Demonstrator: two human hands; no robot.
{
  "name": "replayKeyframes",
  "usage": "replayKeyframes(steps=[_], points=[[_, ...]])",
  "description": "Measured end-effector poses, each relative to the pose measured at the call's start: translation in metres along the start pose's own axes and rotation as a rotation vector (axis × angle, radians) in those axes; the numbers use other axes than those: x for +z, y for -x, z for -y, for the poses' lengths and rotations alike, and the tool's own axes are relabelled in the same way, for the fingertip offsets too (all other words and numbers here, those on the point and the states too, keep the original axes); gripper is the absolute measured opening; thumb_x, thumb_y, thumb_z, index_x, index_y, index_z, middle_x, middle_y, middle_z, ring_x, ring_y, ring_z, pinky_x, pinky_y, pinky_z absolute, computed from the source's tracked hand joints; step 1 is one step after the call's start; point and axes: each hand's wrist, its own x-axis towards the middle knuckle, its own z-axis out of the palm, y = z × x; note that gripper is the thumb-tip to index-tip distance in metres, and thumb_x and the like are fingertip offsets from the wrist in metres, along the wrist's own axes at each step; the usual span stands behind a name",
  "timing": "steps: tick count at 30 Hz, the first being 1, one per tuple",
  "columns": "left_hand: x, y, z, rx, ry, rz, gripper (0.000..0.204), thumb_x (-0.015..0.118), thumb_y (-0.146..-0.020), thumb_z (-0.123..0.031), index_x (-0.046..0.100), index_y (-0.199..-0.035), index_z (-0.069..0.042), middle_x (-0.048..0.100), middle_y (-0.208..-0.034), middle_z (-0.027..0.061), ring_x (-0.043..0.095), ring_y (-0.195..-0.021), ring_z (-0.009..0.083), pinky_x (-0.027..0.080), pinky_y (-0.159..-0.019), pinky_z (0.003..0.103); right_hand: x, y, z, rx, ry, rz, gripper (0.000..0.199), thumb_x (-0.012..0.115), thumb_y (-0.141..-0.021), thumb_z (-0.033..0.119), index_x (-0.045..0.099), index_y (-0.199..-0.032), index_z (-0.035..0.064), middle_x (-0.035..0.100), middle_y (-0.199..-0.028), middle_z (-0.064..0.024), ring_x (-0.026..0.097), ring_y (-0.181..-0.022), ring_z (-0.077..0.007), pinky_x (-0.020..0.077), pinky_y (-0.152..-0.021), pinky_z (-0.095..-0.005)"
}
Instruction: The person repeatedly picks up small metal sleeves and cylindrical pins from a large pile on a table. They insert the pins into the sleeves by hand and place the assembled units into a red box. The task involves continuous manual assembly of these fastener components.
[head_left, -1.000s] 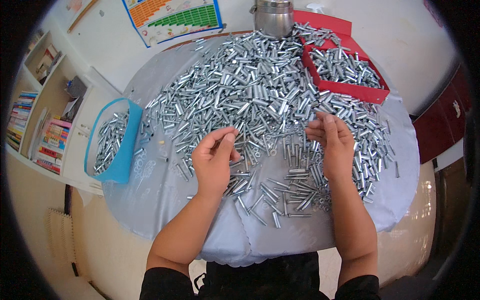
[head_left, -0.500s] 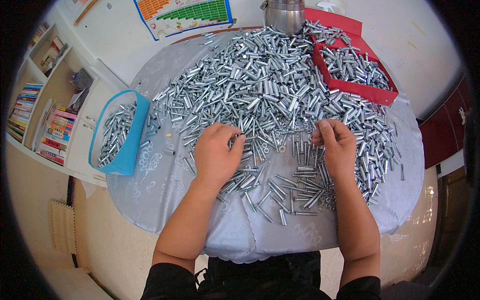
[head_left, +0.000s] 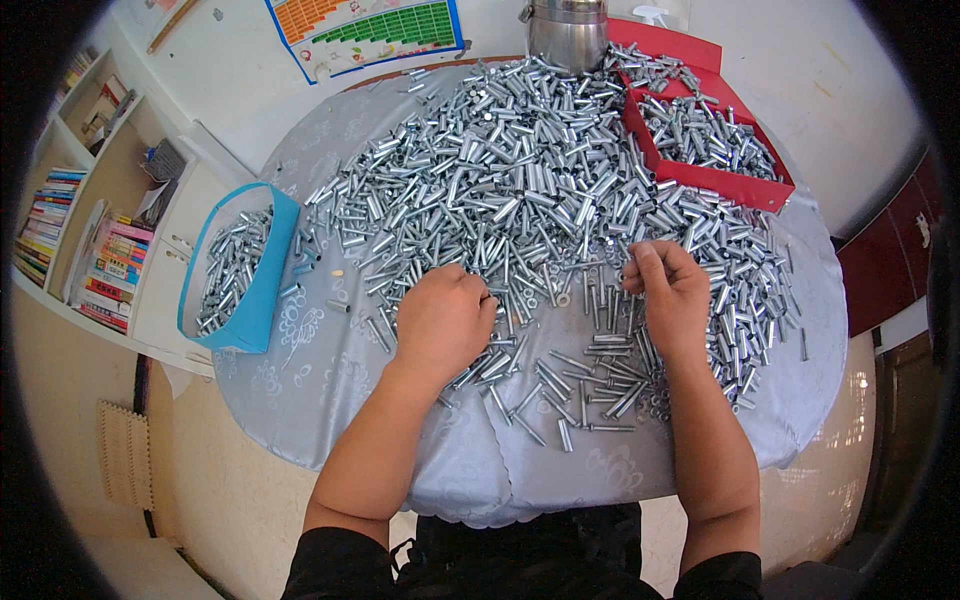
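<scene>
A broad heap of silvery bolts and metal sleeves (head_left: 520, 180) covers much of the round table. My left hand (head_left: 445, 322) is closed, back upward, over the near left part of the heap. Its fingertips are hidden beneath it. Further right, my right hand (head_left: 672, 295) is closed in a pinch, thumb against forefinger, just above the heap. Whatever sits in that pinch is too small to name. Between my hands lie small washers (head_left: 563, 299) and upright-pointing bolts. Loose bolts (head_left: 620, 395) are scattered nearer to me.
A blue fabric bin (head_left: 262, 290) with metal pieces stands at the left table edge. At the far right is an open red box (head_left: 715, 183) of bolts. A steel pot (head_left: 568, 38) stands at the back. Bookshelves (head_left: 110, 220) rise beyond the left side.
My left hand has turned over, back up, and shifted slightly nearer and to the right, its fingers curling down out of sight. My right hand has hardly moved.
</scene>
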Motion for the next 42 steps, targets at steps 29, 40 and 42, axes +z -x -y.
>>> replayKeyframes(steps=[29,40,42], points=[[0.01,-0.009,-0.004,-0.471,1.437,-0.224,0.015,0.059,-0.093,-0.011,0.06,-0.102,0.001,0.068,-0.089,0.0086,0.059,-0.065,0.0092,0.051,-0.058,0.023,0.034,0.035,0.015,-0.691,0.696,0.68,0.033,0.074,-0.072,0.019,0.068,-0.104,0.011,0.061,-0.089,-0.0068,0.059,-0.085,-0.0251,0.049,-0.076,-0.0367],[0.011,-0.006,-0.01,-0.531,1.584,-0.076,0.018,0.057,-0.092,-0.005,0.058,-0.108,0.002,0.068,-0.098,0.0149,0.068,-0.08,0.0187,0.057,-0.073,0.03,0.027,0.027,0.006,-0.069,0.194,0.349,0.019,0.07,-0.082,0.005,0.061,-0.099,0.0017,0.069,-0.088,-0.0097,0.067,-0.081,-0.018,0.0515,-0.071,-0.0276],[0.011,-0.006,-0.014,-0.522,1.597,-0.061,0.017,0.057,-0.092,-0.004,0.058,-0.107,0.002,0.068,-0.099,0.0151,0.068,-0.081,0.019,0.057,-0.074,0.03,0.024,0.022,0.008,0.072,0.004,0.309,0.019,0.069,-0.084,0.002,0.059,-0.1,0.0002,0.069,-0.088,-0.0099,0.067,-0.082,-0.0146,0.051,-0.071,-0.0248]])
